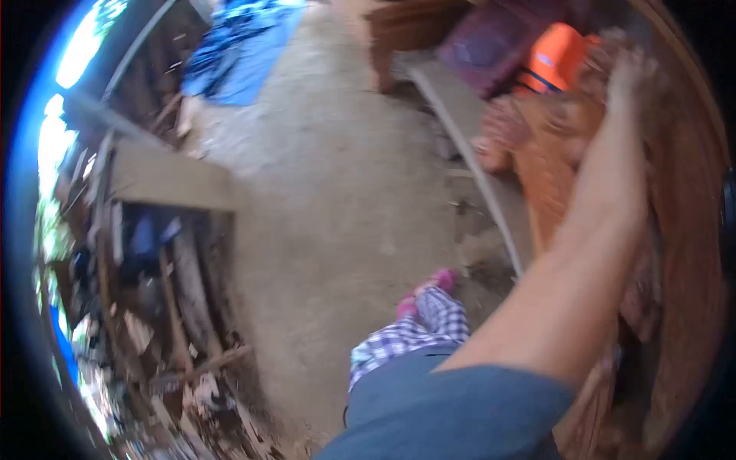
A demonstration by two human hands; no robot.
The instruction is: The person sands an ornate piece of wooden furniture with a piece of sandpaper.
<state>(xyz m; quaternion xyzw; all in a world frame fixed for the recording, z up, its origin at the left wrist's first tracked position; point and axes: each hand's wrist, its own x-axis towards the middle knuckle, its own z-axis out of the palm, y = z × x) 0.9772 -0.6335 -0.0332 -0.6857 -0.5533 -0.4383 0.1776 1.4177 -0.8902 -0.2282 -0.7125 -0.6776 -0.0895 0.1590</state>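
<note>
Left hand is out of view, and at the left a blue tarp (261, 54) lies on the concrete floor (337, 169). Further right, a bright orange item (558, 57) with a dark band rests at the carved wooden furniture (543, 165), just beside the right hand (630, 73), whose finger opening and any hold are too blurred to tell. How far the handling has got, and what is left, cannot be judged from this view.

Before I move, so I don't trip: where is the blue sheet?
In the head view, the blue sheet is at the upper left, on the floor, above the pale board.
</note>
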